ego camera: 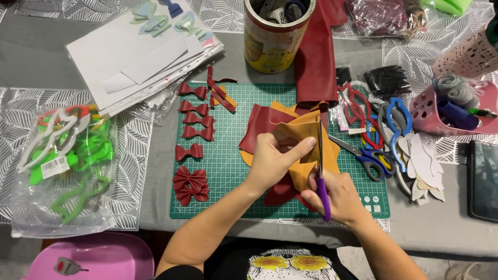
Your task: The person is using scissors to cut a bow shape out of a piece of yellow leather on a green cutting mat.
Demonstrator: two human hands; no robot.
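On the green cutting mat (233,150), seven dark red bows (193,150) lie finished, left of the left hand (272,158), which pinches the mustard sheet (306,140). The right hand (337,194) grips purple-handled scissors (322,176), blades mid-cut; red sheets (262,124) remain uncut beneath.

The scene was evenly and brightly lit from overhead, with only soft, short shadows under the hands and beside the tin can (276,32). Mild glare showed on the clear plastic bag (65,171) and the dark tablet screen (483,180). Focus was sharp centrally; the edges bowed slightly from the wide lens.
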